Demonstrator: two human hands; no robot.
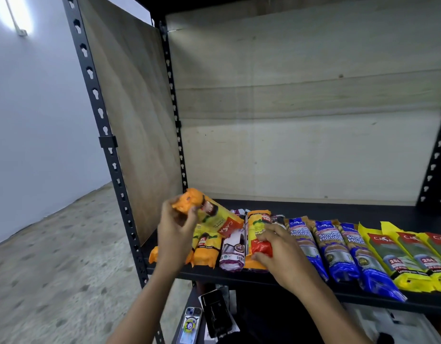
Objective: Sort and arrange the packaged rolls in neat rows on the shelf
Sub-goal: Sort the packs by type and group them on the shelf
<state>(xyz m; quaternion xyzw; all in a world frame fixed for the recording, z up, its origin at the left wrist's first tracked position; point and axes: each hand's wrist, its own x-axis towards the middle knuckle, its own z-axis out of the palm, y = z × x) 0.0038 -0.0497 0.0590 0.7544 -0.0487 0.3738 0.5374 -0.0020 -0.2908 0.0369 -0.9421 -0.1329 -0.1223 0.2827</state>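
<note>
Left hand grips a lifted orange roll by its end, holding it tilted in the air above the shelf's left end. Right hand curls fingers and thumb round a second orange roll lying near the front edge. Between them lie a purple roll and a third orange roll. To the right, blue rolls sit side by side, then yellow rolls toward the right end.

Yellow packs cut by right edge, leftmost orange roll mostly hidden — behind left hand
</note>
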